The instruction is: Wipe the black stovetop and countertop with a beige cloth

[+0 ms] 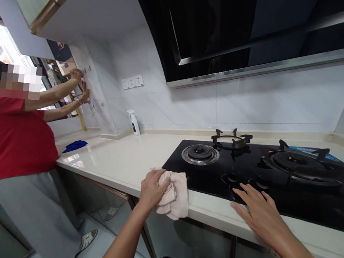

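My left hand [151, 188] is closed on a crumpled beige cloth [175, 194] at the front edge of the cream countertop [126, 157], right beside the left corner of the black glass gas hob [276, 183]. Part of the cloth hangs over the counter edge. My right hand [258, 212] lies flat with fingers spread on the hob's front edge, just below the control knobs [232, 177]. It holds nothing.
The left burner [200, 153] is bare; its pan support [232, 139] lies behind it. The right burner [299, 161] has its support on. A black hood [245, 26] hangs overhead. A spray bottle [134, 122] and a blue cloth [75, 145] sit on the counter. A person in red [13, 138] reaches to the wall at left.
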`<control>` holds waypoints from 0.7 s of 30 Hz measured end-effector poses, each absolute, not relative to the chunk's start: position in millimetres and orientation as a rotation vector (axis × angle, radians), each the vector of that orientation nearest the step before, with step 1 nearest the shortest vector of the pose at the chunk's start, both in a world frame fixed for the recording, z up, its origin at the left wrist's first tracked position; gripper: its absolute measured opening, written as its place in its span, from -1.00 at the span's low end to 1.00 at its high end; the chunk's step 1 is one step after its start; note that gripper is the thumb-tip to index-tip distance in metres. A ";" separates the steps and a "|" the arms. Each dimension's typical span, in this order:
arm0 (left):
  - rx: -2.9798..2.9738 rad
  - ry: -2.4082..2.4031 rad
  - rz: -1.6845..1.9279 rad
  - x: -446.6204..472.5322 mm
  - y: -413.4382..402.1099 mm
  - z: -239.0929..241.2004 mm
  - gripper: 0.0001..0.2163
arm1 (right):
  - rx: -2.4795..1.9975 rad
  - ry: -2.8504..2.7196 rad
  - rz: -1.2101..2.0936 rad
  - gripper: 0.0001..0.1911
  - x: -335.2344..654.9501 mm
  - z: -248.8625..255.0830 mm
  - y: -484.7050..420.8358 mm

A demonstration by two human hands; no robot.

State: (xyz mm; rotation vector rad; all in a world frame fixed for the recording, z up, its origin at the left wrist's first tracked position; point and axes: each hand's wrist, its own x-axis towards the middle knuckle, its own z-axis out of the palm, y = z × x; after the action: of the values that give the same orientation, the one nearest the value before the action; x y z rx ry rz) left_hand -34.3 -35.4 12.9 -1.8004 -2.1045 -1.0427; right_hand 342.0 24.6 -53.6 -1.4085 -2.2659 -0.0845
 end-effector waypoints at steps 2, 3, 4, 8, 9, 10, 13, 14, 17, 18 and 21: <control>-1.722 -2.157 -1.052 -52.3 -33.1 13.6 -0.65 | -1.406 -2.262 -0.092 -0.34 341.4 -53.2 24.3; -1.688 -2.179 -1.055 -59.6 -32.3 14.3 -0.64 | -1.406 -2.260 -0.097 -0.34 341.1 -53.0 24.1; -1.655 -2.197 -1.059 -65.4 -31.9 15.0 -0.63 | -1.408 -2.259 -0.100 -0.34 340.6 -52.6 23.9; -1.558 -2.218 -1.055 -71.4 -35.3 15.6 -0.63 | -1.412 -2.255 -0.092 -0.35 339.2 -51.9 24.0; -1.538 -2.216 -1.048 -68.4 -37.7 14.7 -0.64 | -1.411 -2.251 -0.087 -0.35 339.3 -52.5 24.4; -1.519 -2.214 -1.037 -63.7 -40.6 13.5 -0.65 | -1.407 -2.246 -0.084 -0.35 339.6 -53.5 24.9; -1.462 -2.205 -0.998 -41.1 -51.1 8.0 -0.67 | -1.381 -2.224 -0.091 -0.33 341.4 -59.2 27.1; -1.451 -2.191 -0.982 -31.0 -54.8 5.7 -0.69 | -1.369 -2.216 -0.094 -0.32 342.1 -61.4 28.0; -1.484 -2.084 -0.959 5.1 -64.7 -2.1 -0.76 | -1.342 -2.203 -0.094 -0.31 344.2 -66.8 30.4; -1.515 -2.036 -0.974 18.3 -67.4 -5.0 -0.79 | -1.337 -2.199 -0.097 -0.31 344.8 -67.7 30.9; -1.609 -1.909 -1.094 56.9 -73.3 -14.4 -0.83 | -1.335 -2.195 -0.113 -0.30 346.5 -68.3 31.2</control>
State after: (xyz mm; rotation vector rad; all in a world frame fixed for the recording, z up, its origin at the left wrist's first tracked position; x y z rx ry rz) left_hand 56.9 -73.3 -14.4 -1.6091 -1.9087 -1.0936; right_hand 346.5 31.2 -68.3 -1.3345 -2.1948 -0.1130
